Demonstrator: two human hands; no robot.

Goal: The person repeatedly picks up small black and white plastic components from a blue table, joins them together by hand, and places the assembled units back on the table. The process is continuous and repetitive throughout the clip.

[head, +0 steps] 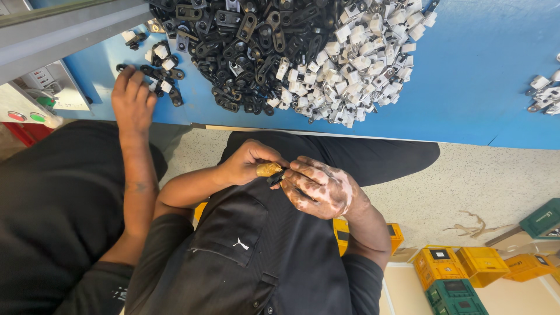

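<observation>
Item 1. My left hand [248,163], centre of the frame, just left of the middle: fingers curled shut round a small tan piece [268,169], which sticks out towards the other hand.

Item 2. My right hand [321,188], centre, just right of the middle: fingers bent in, pinching a small black part [277,177]. The black part sits between the two hands, touching the tan piece, held over my lap and below the table edge.

Item 3. Blue table [478,70], across the top of the frame.

Item 4. Heap of black and white parts [291,52], top centre on the table; black ones lie mostly to the left, white to the right.

Item 5. Co-worker's hand [133,102], upper left, palm down at the table edge, fingertips among a few loose parts beside the heap.

Item 6. Control box with a red and a green button [26,115], far upper left.

Item 7. Yellow and green crates [466,271], lower right, on the floor.
</observation>
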